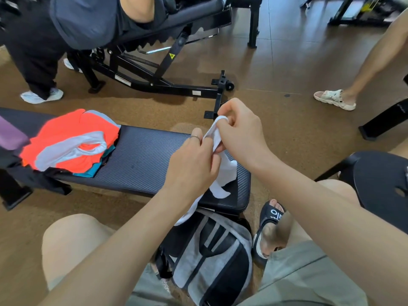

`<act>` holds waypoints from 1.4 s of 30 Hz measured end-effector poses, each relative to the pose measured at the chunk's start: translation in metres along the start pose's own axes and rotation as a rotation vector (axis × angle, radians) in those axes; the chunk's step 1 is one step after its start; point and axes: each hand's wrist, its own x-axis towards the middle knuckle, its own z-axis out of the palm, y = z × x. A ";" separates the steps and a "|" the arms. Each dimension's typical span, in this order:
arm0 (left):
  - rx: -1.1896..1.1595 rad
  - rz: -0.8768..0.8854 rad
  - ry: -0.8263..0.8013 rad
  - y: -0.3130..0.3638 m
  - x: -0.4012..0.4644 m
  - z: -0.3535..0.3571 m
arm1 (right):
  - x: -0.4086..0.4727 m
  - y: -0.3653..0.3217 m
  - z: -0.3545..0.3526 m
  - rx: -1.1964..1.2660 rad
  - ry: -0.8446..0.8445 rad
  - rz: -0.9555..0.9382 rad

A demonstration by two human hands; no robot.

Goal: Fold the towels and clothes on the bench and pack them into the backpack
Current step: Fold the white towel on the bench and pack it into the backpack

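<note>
Both my hands hold a white sock above the right end of the black bench. My left hand pinches its upper part from the left, a ring on one finger. My right hand grips the sock's opening from the right, fingers curled. The sock's lower part hangs down onto the bench pad. Another white piece hangs under my left forearm toward the backpack. A pile of orange, grey and teal clothes lies on the bench's left part. The grey and black backpack stands on the floor between my knees.
A purple item and a dark garment lie at the bench's left end. Behind stands an adjustable black gym bench with a person leaning on it. Another person's leg and sandal are at right. A black stool is near my right knee.
</note>
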 end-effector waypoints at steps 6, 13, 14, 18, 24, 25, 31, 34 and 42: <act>0.100 0.030 -0.065 -0.016 -0.007 0.007 | 0.005 0.007 -0.008 0.041 0.074 -0.020; 0.255 -0.028 -0.260 -0.050 -0.026 0.016 | 0.031 0.018 -0.030 0.098 0.235 0.035; 0.252 -0.008 -0.256 -0.054 -0.026 0.012 | 0.034 0.021 -0.033 0.095 0.247 0.064; 0.265 0.102 -0.157 -0.065 -0.016 -0.008 | 0.041 0.035 -0.043 0.113 0.295 0.227; 0.280 0.134 -0.182 -0.087 -0.007 -0.018 | 0.045 0.049 -0.052 0.105 0.300 0.336; 0.261 0.153 -0.193 -0.089 -0.008 -0.019 | 0.044 0.051 -0.051 0.097 0.288 0.341; 0.017 0.289 -0.165 -0.094 -0.010 -0.029 | 0.047 0.072 -0.052 0.064 0.250 0.447; -0.224 0.214 -0.089 -0.094 -0.010 -0.033 | 0.049 0.083 -0.056 0.083 0.234 0.543; -0.612 0.011 0.135 -0.071 0.008 -0.041 | 0.036 0.068 -0.049 -0.341 -0.055 0.347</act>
